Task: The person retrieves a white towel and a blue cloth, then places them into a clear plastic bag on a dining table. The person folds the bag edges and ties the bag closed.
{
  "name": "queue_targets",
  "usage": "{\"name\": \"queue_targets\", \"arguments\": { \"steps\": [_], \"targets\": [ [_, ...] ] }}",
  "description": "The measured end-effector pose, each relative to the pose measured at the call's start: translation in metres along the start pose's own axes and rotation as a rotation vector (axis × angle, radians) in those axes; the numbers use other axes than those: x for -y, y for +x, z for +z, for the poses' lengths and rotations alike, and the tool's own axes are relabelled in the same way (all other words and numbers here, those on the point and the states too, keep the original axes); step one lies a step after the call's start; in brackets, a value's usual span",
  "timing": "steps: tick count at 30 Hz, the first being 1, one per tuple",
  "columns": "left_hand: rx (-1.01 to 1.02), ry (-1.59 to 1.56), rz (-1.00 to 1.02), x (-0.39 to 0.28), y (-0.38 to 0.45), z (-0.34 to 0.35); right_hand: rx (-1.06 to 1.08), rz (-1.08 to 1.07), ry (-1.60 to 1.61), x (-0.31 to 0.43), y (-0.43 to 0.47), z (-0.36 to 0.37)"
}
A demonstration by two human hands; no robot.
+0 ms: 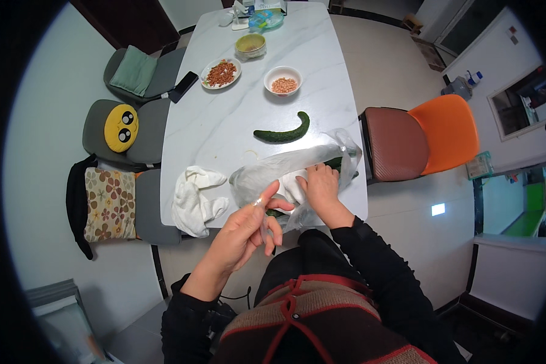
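A clear plastic bag lies at the near edge of the table, its side slumped open. My left hand is raised at the bag's near side, with a fold of the thin plastic between its fingers. My right hand reaches into the bag's opening; what its fingertips touch is partly hidden. Beside that hand, inside the bag, are a white cloth and dark green cucumbers. Another green end shows by my left fingers. One curved cucumber rests on the table beyond the bag.
A white towel lies crumpled at the left. Farther back are a plate of red-brown peanuts, a bowl of paler peanuts, a yellow-green bowl and a phone. Chairs flank the marble-patterned table, including an orange-backed one.
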State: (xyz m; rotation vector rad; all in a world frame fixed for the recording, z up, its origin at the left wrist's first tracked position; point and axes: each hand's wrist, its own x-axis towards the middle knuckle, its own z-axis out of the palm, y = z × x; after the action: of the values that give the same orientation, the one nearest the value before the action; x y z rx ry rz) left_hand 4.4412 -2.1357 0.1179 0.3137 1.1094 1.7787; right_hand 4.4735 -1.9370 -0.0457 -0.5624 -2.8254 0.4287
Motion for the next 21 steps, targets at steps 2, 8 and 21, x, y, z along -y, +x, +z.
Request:
{"name": "queue_targets", "arguments": {
  "steps": [2,8,21],
  "targets": [
    [-0.013,-0.026,-0.003,0.000,-0.002,0.002,-0.024,0.086,0.131,-0.009,-0.005,0.015],
    [0.117,-0.181,-0.147,0.010,-0.024,0.000,-0.131,0.491,0.809,-0.046,0.008,0.016],
    [0.238,-0.145,-0.257,0.012,-0.032,-0.018,-0.082,-0.181,0.038,-0.040,-0.035,-0.011]
  ]
}}
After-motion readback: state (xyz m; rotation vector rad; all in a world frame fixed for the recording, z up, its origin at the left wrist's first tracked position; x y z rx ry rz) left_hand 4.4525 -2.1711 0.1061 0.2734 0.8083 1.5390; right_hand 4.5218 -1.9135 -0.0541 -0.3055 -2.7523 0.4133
